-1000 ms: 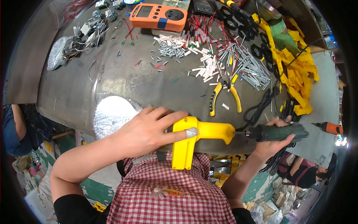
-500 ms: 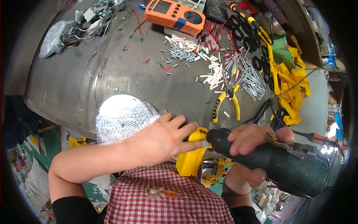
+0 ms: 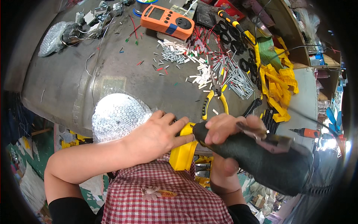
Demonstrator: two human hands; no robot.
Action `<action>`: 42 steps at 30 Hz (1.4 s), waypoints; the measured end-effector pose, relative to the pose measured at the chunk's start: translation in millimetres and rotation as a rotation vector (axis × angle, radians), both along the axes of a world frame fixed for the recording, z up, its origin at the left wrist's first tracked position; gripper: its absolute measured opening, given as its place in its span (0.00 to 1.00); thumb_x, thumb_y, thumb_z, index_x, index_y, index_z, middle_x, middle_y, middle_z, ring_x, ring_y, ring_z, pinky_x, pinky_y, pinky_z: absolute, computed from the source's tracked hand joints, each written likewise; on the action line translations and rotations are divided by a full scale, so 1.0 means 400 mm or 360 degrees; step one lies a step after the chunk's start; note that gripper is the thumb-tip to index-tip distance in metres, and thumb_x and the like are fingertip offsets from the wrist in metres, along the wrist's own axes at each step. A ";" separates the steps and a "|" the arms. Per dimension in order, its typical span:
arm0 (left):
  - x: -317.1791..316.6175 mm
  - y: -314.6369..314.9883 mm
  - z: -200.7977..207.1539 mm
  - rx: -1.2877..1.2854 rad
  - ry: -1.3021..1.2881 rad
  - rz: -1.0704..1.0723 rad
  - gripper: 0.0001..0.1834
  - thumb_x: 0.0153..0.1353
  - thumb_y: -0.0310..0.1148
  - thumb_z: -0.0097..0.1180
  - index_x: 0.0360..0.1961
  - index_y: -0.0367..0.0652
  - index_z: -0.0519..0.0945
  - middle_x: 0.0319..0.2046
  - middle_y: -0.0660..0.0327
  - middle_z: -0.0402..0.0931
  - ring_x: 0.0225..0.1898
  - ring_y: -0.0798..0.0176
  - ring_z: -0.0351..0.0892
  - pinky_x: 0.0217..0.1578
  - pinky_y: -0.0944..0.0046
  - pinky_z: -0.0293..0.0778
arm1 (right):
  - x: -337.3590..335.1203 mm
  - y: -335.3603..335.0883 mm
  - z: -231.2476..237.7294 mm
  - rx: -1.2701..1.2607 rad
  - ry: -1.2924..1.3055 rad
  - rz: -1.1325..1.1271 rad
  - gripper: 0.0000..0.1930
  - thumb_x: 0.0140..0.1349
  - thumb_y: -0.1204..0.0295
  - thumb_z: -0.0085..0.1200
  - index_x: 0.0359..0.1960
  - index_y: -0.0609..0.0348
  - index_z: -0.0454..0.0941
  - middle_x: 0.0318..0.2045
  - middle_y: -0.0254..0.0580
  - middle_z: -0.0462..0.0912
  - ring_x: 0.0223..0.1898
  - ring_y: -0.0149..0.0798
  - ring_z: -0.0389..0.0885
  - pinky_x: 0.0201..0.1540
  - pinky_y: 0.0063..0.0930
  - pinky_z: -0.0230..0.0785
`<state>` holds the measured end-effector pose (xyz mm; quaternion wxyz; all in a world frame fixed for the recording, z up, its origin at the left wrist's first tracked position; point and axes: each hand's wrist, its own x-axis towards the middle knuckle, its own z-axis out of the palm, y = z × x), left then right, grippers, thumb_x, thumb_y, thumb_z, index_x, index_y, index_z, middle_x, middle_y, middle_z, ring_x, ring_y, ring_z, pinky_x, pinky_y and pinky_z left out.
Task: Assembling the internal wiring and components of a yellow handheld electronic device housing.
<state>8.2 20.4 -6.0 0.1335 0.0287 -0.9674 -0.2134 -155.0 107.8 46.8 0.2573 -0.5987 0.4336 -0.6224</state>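
At the table's near edge, my left hand (image 3: 158,131) is closed on a yellow plastic piece (image 3: 182,156), a long channel-like shape hanging down in front of the checked apron. My right hand (image 3: 231,130) wraps round a dark power screwdriver (image 3: 261,164) lying nearly level. Its nose meets the upper part of the yellow piece, close to my left fingertips; the bit is hidden. Beside my left forearm is a round, flat, shiny thing in bubble wrap (image 3: 119,115). Yellow-and-black pliers (image 3: 206,106) lie just beyond my right hand.
Several screws (image 3: 172,56), long silver pins (image 3: 236,80) and small white pieces (image 3: 203,74) are scattered mid-table. An orange meter (image 3: 167,22) stands behind them. More yellow plastic pieces (image 3: 278,89) pile up at the right. A bubble-wrapped bundle with wires (image 3: 56,37) sits far left.
The screwdriver has come closer to the yellow piece; the gap and metal tip between them no longer show. The whole view has shifted slightly, so the table's things appear farther left.
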 end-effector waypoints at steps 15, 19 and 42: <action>0.089 -0.017 0.100 -0.0257 -0.0497 0.0269 0.33 0.44 0.30 0.59 0.53 0.27 0.67 0.44 0.47 0.71 0.47 0.46 0.73 0.48 0.55 0.70 | -0.163 0.148 0.071 -0.0114 -0.1507 -0.0103 0.31 0.64 0.57 0.48 0.63 0.57 0.53 0.41 0.41 0.66 0.45 0.41 0.67 0.61 0.51 0.49; 0.012 -0.134 0.225 0.0247 -0.1305 -0.0144 0.35 0.46 0.34 0.61 0.56 0.32 0.67 0.43 0.46 0.75 0.36 0.43 0.79 0.38 0.49 0.74 | -0.218 0.225 -0.031 -0.0157 -0.1990 -0.0210 0.23 0.63 0.57 0.48 0.55 0.56 0.63 0.35 0.35 0.67 0.41 0.36 0.68 0.59 0.46 0.54; -0.018 -0.099 -0.003 0.0178 -0.0109 0.0343 0.39 0.30 0.39 0.73 0.46 0.31 0.72 0.38 0.49 0.72 0.41 0.46 0.71 0.45 0.53 0.68 | -0.208 0.070 -0.132 -0.0074 -0.2128 -0.0576 0.18 0.59 0.61 0.51 0.48 0.52 0.65 0.32 0.33 0.68 0.37 0.32 0.70 0.60 0.42 0.58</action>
